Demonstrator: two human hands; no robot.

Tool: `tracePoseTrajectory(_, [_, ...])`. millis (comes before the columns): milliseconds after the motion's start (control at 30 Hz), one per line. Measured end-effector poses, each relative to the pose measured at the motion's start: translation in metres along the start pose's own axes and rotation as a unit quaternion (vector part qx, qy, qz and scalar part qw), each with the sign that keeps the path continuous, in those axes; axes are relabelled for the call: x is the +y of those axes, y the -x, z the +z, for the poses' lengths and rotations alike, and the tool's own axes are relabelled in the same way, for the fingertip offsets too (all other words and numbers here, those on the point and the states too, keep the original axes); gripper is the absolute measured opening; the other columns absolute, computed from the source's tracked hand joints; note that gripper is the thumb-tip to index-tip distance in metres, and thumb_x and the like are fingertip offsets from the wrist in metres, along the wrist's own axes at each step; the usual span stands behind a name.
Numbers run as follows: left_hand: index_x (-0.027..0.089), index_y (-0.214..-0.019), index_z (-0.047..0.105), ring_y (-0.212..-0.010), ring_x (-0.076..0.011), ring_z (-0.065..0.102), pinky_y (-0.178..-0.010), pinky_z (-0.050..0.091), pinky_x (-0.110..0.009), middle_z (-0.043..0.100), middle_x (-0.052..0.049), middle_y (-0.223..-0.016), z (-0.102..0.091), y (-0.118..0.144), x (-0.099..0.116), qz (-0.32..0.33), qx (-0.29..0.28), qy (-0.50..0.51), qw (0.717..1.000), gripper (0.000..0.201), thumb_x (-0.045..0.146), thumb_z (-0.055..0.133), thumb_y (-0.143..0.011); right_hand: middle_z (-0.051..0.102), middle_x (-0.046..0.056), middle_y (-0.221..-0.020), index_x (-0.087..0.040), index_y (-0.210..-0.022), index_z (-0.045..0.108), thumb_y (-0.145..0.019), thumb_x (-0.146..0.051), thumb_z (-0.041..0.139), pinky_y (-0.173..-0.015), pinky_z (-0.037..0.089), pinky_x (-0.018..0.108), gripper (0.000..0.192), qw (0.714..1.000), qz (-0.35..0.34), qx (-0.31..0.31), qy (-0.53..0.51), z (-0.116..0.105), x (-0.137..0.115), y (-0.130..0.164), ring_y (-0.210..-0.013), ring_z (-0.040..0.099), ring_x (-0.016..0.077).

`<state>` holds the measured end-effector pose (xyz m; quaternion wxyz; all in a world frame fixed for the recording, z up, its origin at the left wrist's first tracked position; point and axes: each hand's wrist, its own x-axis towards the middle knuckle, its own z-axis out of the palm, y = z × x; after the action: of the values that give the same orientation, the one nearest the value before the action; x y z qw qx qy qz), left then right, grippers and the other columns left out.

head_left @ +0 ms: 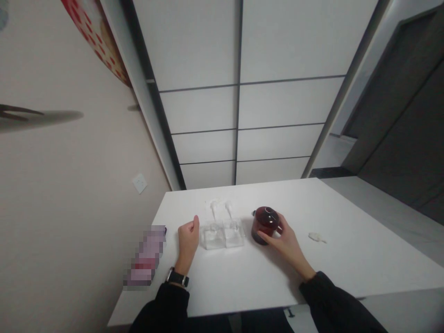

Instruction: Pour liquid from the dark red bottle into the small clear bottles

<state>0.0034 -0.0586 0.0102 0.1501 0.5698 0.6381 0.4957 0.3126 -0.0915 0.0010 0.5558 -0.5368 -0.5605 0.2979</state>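
Note:
My right hand (282, 238) is wrapped round the side of a dark red, see-through lidded pot (263, 226), its thumb across the front. The pot is upright at the table surface; whether its base touches the table I cannot tell. My left hand (188, 238), with a black watch on the wrist, is closed in a fist with the thumb up and nothing visible in it. Just right of that fist sits a clear two-compartment box (225, 238). Two small white spoon-like pieces (228, 209) lie behind or at the box's back.
A small whitish, spoon-shaped piece (316, 237) lies on the white table (239, 282) to the right. At the left edge is a pixelated pink-purple item (147, 256). A wall with a socket (139, 183) stands left, and white panelled doors (204, 111) rise behind.

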Motion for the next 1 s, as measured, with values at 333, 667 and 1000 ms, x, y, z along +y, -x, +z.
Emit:
tracePoseTrajectory(333, [0.027,-0.058,0.018,-0.054,-0.0120,0.021,-0.057,0.016,-0.032,0.018,0.005,-0.057,0.002,0.000,-0.002,-0.009,-0.023,-0.013,1.000,0.053,0.063,0.038,-0.092,0.038,0.016,-0.171,-0.029,-0.164,0.028,-0.086,-0.035,0.075,-0.130,0.027,0.062,0.091,0.989,-0.063,-0.134,0.020,-0.029,0.034,-0.009,-0.158,0.038,0.0320])
tracePoseTrajectory(667, [0.025,-0.062,0.036,-0.056,-0.0147,0.034,-0.058,0.027,-0.030,0.033,0.005,-0.057,0.000,0.001,-0.005,-0.014,-0.036,0.013,0.999,0.049,0.060,0.047,-0.094,0.060,0.011,-0.156,-0.027,-0.146,0.058,-0.084,-0.024,0.063,-0.128,0.031,0.061,0.063,0.983,-0.082,-0.161,0.042,-0.037,0.046,-0.051,-0.149,0.052,0.0320])
tracePoseTrajectory(1000, [0.022,-0.143,0.047,-0.142,-0.0346,0.057,-0.121,0.039,-0.053,0.063,-0.016,-0.146,-0.024,0.041,0.005,-0.032,-0.236,0.045,0.970,0.081,0.031,0.082,-0.070,0.063,0.018,-0.148,-0.024,-0.148,0.051,-0.077,-0.046,0.084,-0.121,0.040,0.063,0.081,0.983,0.017,-0.176,-0.043,-0.011,0.010,-0.019,-0.139,0.059,0.0381])
